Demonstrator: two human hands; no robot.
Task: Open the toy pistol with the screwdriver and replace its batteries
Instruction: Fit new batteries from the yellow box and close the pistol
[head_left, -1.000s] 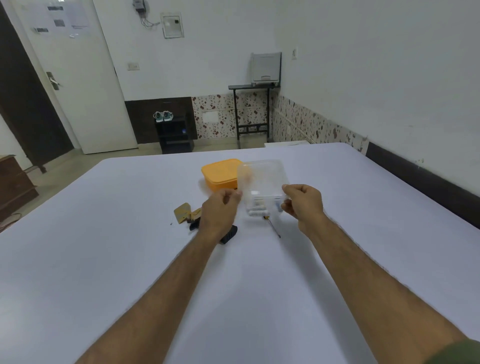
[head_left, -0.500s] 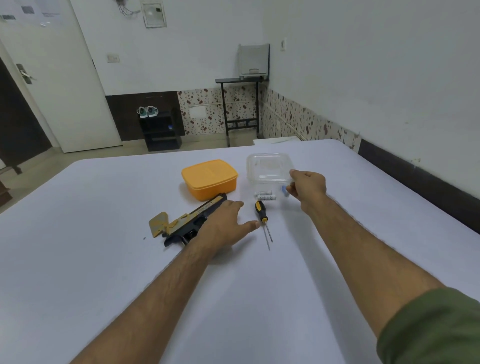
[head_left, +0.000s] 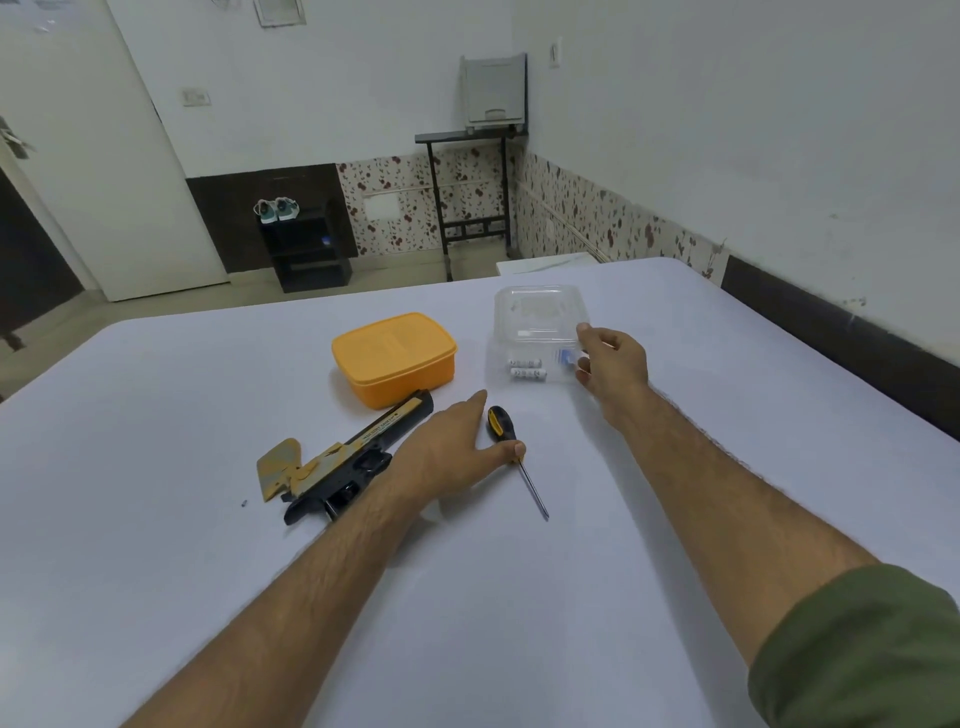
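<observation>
A black and gold toy pistol lies on the white table, left of centre. A screwdriver with a black and yellow handle lies just right of it, tip pointing toward me. My left hand lies flat with straight fingers between pistol and screwdriver, its thumb touching the screwdriver's shaft. A clear plastic box stands farther back with white batteries in front of it. My right hand holds the box's near right corner, fingers curled on it.
An orange lidded container stands behind the pistol. A tiny dark screw lies left of the pistol grip. The table's far edge meets the floor; a dark shoe rack and a black stand are by the far wall.
The clear box went from held up in both hands down onto the table at the back. My left hand let go and came down flat beside the screwdriver.
</observation>
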